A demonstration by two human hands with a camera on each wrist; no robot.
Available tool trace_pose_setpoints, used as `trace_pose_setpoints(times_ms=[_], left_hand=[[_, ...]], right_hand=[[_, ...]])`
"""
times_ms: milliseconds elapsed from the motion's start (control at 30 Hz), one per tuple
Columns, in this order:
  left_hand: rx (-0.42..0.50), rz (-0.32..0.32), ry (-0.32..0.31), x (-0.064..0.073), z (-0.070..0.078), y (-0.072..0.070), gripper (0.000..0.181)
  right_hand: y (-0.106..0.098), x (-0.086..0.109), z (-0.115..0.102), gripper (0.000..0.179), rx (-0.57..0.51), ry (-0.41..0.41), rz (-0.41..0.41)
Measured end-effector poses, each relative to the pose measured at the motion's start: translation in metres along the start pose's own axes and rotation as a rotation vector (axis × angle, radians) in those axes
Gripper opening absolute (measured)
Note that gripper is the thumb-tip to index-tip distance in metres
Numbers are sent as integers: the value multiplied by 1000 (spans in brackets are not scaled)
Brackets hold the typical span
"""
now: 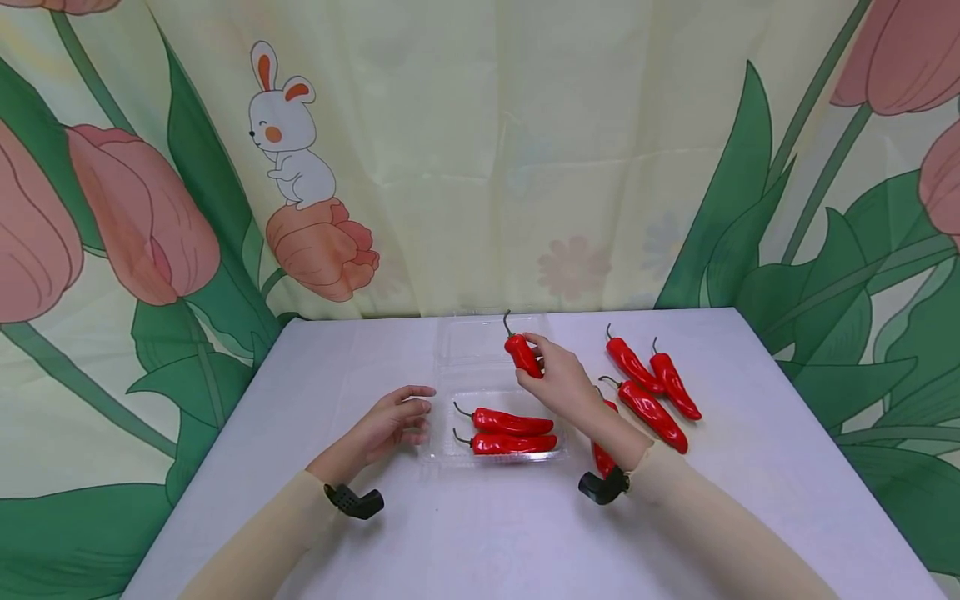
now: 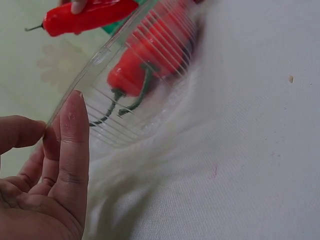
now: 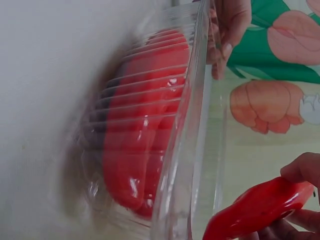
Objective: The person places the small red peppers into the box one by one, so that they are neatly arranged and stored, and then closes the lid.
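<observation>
My right hand [image 1: 558, 375] grips a red chili pepper [image 1: 522, 354] between thumb and fingers, its dark stem pointing up and away. The pepper is raised above the hinge side of a clear plastic box [image 1: 442, 458]. Two more red peppers [image 1: 513, 422] lie side by side in the box's near half, stems to the left. My left hand [image 1: 393, 421] is at the box's left edge, fingers loosely extended. The left wrist view has its fingertips [image 2: 73, 102] right at the clear rim.
Several loose red peppers [image 1: 651, 412] lie on the white table [image 1: 465, 533] to the right, one partly hidden by my right forearm. The box's clear lid [image 1: 472, 340] lies open at the back. Behind the table hangs a curtain [image 1: 465, 167] printed with tulips and a rabbit.
</observation>
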State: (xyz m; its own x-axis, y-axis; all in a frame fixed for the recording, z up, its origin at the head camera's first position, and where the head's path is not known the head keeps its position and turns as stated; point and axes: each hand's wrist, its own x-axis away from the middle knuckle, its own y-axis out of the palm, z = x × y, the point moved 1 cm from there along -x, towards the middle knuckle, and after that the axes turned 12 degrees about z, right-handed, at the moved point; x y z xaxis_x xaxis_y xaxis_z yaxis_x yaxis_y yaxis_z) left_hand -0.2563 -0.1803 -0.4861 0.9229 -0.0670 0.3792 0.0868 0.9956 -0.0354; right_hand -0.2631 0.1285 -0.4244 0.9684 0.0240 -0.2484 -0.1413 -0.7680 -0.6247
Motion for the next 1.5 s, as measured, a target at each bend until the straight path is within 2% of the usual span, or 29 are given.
trace_pose_setpoints(times_ms=[300,500,767,1100,1267,1500], left_hand=[[12,11,-8,-3,-3,1,43],[17,9,-10,-4,-4,0,44],[21,0,-6,-2,-4,0,46],[27,-4,-6,-1,-3,0,45],[19,-4,-7,-2,-3,0,45],[28,-10,-9,-1,-2,0,45]], right_hand=[[12,-2,-2,77,-24,13,-34],[18,-3,2,75,-8,42,-92],[27,-2,6,66,35,72,-153],[37,2,10,49,83,38,-230],[40,3,11,39,120,11,-236],[37,3,11,22,110,10,-224]])
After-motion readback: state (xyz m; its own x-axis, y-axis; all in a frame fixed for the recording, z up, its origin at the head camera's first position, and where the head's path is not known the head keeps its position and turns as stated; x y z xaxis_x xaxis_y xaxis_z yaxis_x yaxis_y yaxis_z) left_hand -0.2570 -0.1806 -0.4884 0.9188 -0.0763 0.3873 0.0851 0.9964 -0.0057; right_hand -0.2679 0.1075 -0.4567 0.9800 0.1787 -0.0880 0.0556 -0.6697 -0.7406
